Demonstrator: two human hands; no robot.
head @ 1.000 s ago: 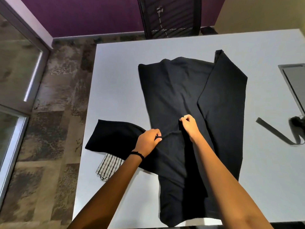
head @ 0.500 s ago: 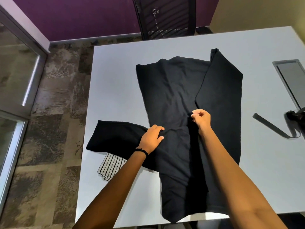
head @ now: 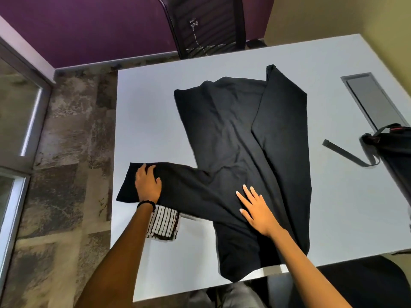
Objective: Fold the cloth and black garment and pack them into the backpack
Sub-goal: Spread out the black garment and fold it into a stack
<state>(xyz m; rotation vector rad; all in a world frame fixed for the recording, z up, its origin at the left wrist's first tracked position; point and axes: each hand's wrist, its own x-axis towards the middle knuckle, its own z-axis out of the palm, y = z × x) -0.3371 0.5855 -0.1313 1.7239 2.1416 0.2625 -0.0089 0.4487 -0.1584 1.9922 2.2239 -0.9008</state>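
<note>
A large, matte black fabric garment lies creased across the pale grey desk, one sleeve stretched left over a striped black-and-white cloth. The left hand presses flat on that sleeve; the right hand lies flat with fingers spread on the garment's middle. A black backpack sits at the desk's right edge.

We're in an office meeting room here: a big white table with a grey cable-access hatch set flush in its top, a black mesh-back office chair pushed up at the far side, patterned carpet tiles underfoot, a glass partition in a metal frame on the left, and a purple accent wall behind
</note>
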